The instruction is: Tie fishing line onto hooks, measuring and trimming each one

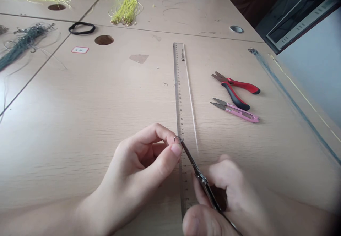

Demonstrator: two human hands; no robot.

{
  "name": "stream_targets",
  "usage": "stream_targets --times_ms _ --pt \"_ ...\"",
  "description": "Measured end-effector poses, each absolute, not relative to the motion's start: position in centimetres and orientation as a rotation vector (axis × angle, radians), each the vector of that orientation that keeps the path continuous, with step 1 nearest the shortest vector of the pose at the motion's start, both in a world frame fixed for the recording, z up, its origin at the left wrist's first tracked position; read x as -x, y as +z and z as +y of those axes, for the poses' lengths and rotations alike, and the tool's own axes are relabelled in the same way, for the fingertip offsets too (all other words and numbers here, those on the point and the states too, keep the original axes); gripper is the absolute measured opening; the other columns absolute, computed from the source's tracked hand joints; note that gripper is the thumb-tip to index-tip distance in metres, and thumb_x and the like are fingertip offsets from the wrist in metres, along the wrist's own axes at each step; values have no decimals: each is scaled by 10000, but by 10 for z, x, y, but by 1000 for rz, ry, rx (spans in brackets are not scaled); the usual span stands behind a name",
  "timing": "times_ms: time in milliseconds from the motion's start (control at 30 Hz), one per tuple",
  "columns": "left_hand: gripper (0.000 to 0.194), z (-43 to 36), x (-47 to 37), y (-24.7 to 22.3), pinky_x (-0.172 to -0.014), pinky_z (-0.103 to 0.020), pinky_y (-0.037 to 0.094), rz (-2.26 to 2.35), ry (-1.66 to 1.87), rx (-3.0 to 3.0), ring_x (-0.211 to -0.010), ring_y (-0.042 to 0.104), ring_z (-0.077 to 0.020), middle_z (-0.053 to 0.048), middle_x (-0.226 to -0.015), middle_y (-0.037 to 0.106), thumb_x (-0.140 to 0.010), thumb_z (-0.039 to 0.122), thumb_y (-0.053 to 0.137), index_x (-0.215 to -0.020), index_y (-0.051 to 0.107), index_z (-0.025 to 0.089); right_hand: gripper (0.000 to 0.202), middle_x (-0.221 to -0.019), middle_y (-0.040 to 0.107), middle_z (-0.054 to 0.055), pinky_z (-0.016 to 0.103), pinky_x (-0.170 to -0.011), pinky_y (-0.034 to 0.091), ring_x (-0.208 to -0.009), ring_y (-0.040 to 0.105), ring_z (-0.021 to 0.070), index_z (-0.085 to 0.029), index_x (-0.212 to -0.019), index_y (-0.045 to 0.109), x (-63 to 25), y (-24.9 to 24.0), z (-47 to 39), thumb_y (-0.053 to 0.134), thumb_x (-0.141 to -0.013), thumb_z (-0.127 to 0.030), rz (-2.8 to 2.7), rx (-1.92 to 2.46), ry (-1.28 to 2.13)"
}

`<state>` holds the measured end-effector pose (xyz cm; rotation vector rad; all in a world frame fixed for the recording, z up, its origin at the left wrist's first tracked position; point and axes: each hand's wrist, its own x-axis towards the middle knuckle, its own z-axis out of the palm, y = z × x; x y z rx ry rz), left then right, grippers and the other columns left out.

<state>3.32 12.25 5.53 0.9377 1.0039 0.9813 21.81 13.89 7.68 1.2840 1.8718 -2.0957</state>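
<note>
The right hand [226, 197], nearest the camera, is closed around slim dark pliers [198, 174] whose tip meets a small metal ring [177, 139]. The left hand [141, 165] pinches that ring between thumb and forefinger, just above a clear ruler [181, 87] lying on the counter [93, 111]. Red-handled pliers [236, 88] and pink snips [236, 111] lie to the right, near each other.

ruler [181, 94] mid-table [80, 122] | pliers [236, 88], snips [234, 110] right of it | cord bundle [127, 7] behind
</note>
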Motion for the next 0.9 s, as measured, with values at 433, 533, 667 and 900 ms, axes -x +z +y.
stream_targets --times_ms 433,533,667,900 --pt "173 122 -32 55 -454 -125 317 998 978 -927 -480 354 -35 63 -601 469 -891 251 557 -727 553 197 407 -527 385 -61 174 -380 279 -457 335 54 -167 -659 454 -225 73 137 671 -700 -509 1860 -1389 -1908" --pt "173 123 -33 55 -456 -124 316 992 979 -922 -482 354 -35 63 -604 475 -891 256 555 -729 552 197 439 -522 388 -55 192 -388 292 -451 344 61 -175 -641 434 -219 78 141 648 -687 -555 1766 -1388 -1958" --pt "165 123 -33 56 -458 -111 321 984 978 -933 -480 356 -29 69 -599 469 -895 243 552 -735 553 200 438 -528 389 -59 186 -380 252 -454 328 56 -174 -636 443 -220 73 137 706 -663 -524 1805 -1405 -1969" --pt "161 123 -33 55 -467 -106 333 987 991 -939 -485 361 -29 71 -602 474 -895 244 553 -741 546 198 448 -480 344 -70 215 -404 186 -440 314 59 -178 -585 414 -210 89 142 654 -710 -536 1838 -1419 -2031"
